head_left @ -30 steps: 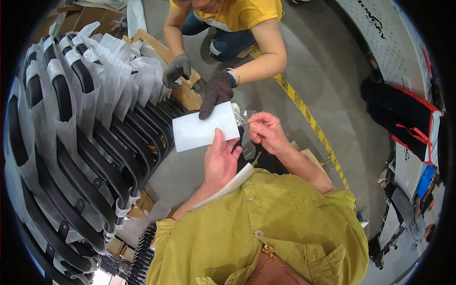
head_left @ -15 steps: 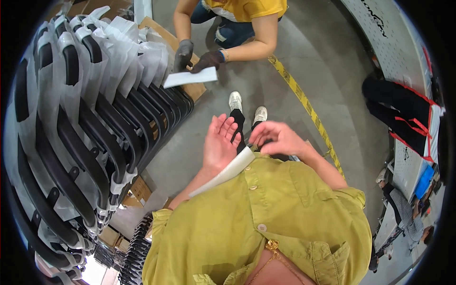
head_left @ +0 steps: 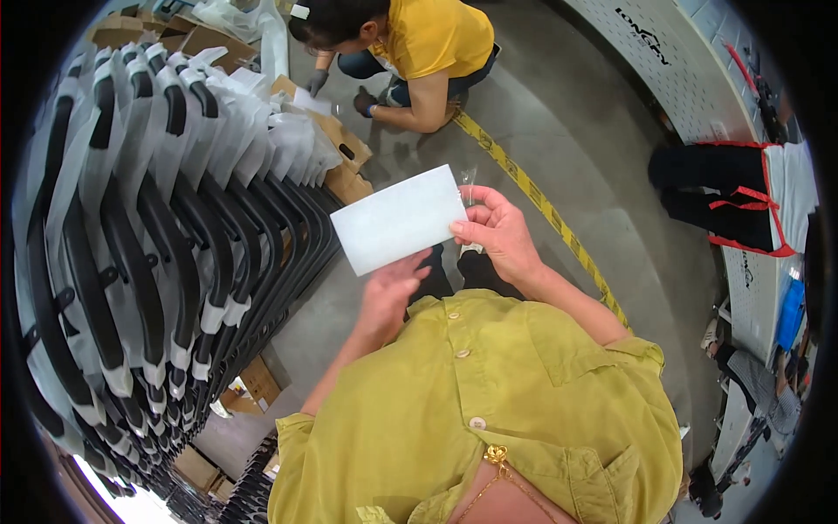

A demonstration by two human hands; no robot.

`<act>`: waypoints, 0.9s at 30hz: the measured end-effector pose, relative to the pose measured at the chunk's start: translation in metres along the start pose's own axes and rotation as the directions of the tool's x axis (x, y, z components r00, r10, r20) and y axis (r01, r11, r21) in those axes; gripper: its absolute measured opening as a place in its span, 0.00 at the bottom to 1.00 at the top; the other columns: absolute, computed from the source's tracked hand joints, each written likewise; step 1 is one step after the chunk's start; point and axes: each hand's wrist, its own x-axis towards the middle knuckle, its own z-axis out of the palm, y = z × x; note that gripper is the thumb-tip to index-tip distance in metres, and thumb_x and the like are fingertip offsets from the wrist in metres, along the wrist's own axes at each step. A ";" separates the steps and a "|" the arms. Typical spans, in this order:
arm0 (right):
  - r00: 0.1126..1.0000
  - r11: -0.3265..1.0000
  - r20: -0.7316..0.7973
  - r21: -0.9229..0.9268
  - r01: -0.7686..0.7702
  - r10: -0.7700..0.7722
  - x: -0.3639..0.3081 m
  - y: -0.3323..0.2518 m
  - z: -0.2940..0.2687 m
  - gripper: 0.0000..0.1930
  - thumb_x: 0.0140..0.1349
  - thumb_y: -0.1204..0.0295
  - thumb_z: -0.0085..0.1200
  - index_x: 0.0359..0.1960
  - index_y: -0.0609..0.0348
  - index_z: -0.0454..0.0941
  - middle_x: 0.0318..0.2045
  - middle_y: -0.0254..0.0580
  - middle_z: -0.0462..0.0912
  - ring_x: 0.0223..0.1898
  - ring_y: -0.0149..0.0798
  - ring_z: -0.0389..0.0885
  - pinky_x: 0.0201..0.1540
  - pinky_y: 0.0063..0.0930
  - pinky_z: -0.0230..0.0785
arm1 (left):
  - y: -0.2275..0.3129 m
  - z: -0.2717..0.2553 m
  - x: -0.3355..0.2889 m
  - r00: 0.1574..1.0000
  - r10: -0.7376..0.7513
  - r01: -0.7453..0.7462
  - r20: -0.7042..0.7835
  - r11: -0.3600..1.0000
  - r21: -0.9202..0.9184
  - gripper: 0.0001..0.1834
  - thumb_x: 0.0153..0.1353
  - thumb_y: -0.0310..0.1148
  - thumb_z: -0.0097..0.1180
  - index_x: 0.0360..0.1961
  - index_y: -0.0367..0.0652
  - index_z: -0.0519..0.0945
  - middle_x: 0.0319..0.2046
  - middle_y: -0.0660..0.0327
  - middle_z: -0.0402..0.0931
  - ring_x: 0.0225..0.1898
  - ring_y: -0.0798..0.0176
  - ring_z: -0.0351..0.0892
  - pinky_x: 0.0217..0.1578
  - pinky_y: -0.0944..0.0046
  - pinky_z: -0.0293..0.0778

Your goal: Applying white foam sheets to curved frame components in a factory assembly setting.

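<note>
Right hand: just right of centre, the right hand (head_left: 497, 229) has thumb and fingers pinched on the right end of the white sheet
Left hand: the left hand (head_left: 390, 297) is a blur below the sheet's lower edge; honestly can't tell how open it is, or if it's touching
White sheet: mid-frame, the white sheet (head_left: 397, 220) is spread out flat, so I'd say picked up but not put on anything yet
Clear plastic: a thin clear scrap (head_left: 469, 179) sticks up by its right end; no idea if it's pinched too
Done-looking stuff: black bent tubes (head_left: 223, 262) fill the left side, lots with whitish wrapping (head_left: 196, 144) already on; can't count any unwrapped ones
Top centre: co-worker (head_left: 441, 39) in yellow crouching near a cardboard box (head_left: 345, 144)
</note>
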 end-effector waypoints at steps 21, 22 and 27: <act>0.846 0.493 0.498 -0.697 0.521 -0.191 -0.041 -0.008 0.098 0.13 0.47 0.76 0.56 0.36 0.62 0.73 0.40 0.38 0.72 0.42 0.27 0.68 0.42 0.20 0.63 | 0.049 -0.028 -0.089 0.947 0.094 -0.177 -0.308 0.951 -0.254 0.20 0.58 0.36 0.48 0.51 0.42 0.63 0.44 0.60 0.68 0.44 0.64 0.71 0.41 0.60 0.72; 0.843 0.485 0.502 -0.698 0.527 -0.192 -0.042 -0.004 0.101 0.13 0.47 0.76 0.56 0.36 0.62 0.73 0.40 0.38 0.72 0.42 0.27 0.68 0.42 0.20 0.63 | 0.050 -0.032 -0.092 0.944 0.108 -0.188 -0.311 0.952 -0.240 0.20 0.58 0.35 0.48 0.51 0.42 0.63 0.44 0.60 0.68 0.44 0.64 0.71 0.39 0.61 0.73; 0.867 0.714 0.470 -0.550 0.434 -0.165 -0.051 0.011 0.109 0.04 0.48 0.79 0.54 0.26 0.63 0.73 0.37 0.37 0.73 0.36 0.26 0.69 0.40 0.20 0.64 | 0.054 -0.049 -0.104 0.950 0.142 -0.209 -0.280 0.951 -0.229 0.20 0.58 0.34 0.47 0.51 0.42 0.62 0.43 0.59 0.69 0.41 0.64 0.73 0.33 0.63 0.75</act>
